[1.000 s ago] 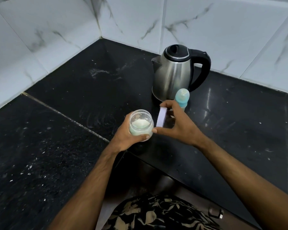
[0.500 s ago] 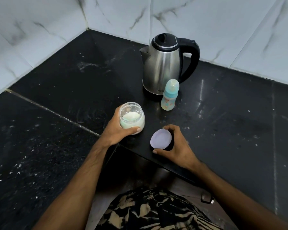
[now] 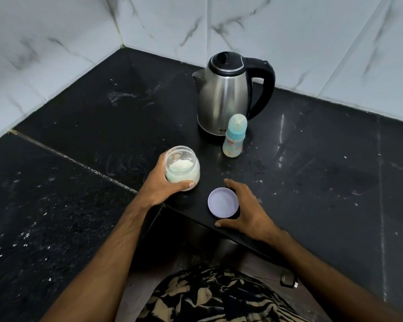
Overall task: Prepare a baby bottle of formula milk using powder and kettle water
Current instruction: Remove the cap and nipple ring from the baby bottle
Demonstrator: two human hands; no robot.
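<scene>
A clear jar of white formula powder [image 3: 182, 167] stands open on the black counter, with my left hand [image 3: 165, 184] wrapped around it. Its pale purple lid [image 3: 223, 202] lies flat on the counter near the front edge. My right hand [image 3: 247, 210] arches around the lid's right side, with thumb and forefinger spread just off its rim. A small baby bottle [image 3: 234, 140] with a teal collar and clear cap stands upright behind them. The steel kettle [image 3: 223, 94] with its black handle is right behind the bottle.
The black stone counter [image 3: 323, 173] fills a corner between white marble-tiled walls [image 3: 289, 31]. A seam [image 3: 63, 151] crosses it on the left. Its front edge runs just under my right hand. My patterned clothing [image 3: 214, 296] shows below.
My right hand carried the lid from beside the jar's mouth down to the counter, laid it flat and spread its fingers. My left hand kept hold of the jar.
</scene>
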